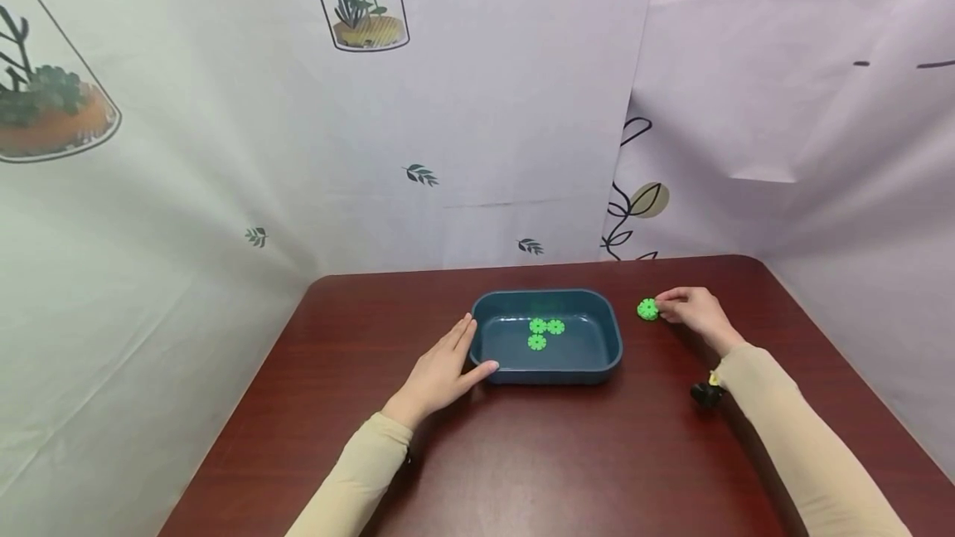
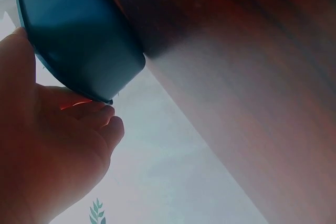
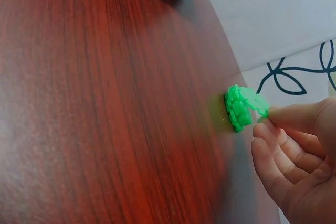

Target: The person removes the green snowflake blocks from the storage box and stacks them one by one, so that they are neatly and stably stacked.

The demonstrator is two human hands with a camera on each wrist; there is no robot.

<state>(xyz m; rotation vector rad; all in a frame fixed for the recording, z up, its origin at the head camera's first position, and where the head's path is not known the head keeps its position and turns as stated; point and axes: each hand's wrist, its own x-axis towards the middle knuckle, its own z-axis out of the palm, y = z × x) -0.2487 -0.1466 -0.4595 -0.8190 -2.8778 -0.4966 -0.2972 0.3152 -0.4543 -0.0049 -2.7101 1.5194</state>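
Observation:
A dark blue-green rectangular basin (image 1: 492, 355) stands on the table, with three bright green notched plastic discs (image 1: 537, 342) lying flat on its floor. My left hand (image 1: 440, 371) rests against the basin's left end, its fingers nearly straight along the rim and the thumb over the near corner. Right of the basin is a small stack of green notched discs (image 3: 238, 111). Over it, my right hand (image 1: 695, 313) pinches one green notched disc (image 3: 254, 100) by its edge between thumb and fingertips. That disc is tilted up from the stack; whether it still touches is unclear.
The dark red wooden table (image 1: 567, 454) has rounded far corners. Pale printed cloth (image 1: 492, 147) hangs close behind it and along both sides. A small black object with a yellow bit (image 1: 706, 392) shows at the right wrist.

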